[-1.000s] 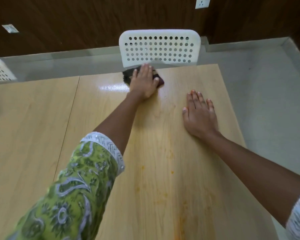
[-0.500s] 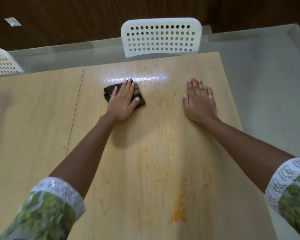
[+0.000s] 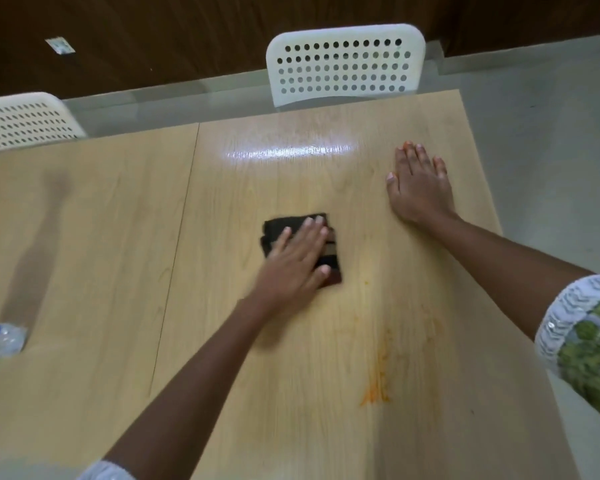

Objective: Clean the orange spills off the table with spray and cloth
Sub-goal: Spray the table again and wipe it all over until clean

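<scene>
- Dark folded cloth (image 3: 300, 237) lies flat mid-surface, partly covered.
- Orange spills (image 3: 376, 386) streak the pale wooden surface (image 3: 84, 254), nearer than the cloth, brightest at the near end.

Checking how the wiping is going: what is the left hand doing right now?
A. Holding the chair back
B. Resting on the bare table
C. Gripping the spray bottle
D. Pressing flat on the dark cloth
D: the left hand lies with straight fingers on top of the dark cloth on the table, while the right hand lies flat on bare wood.
</scene>
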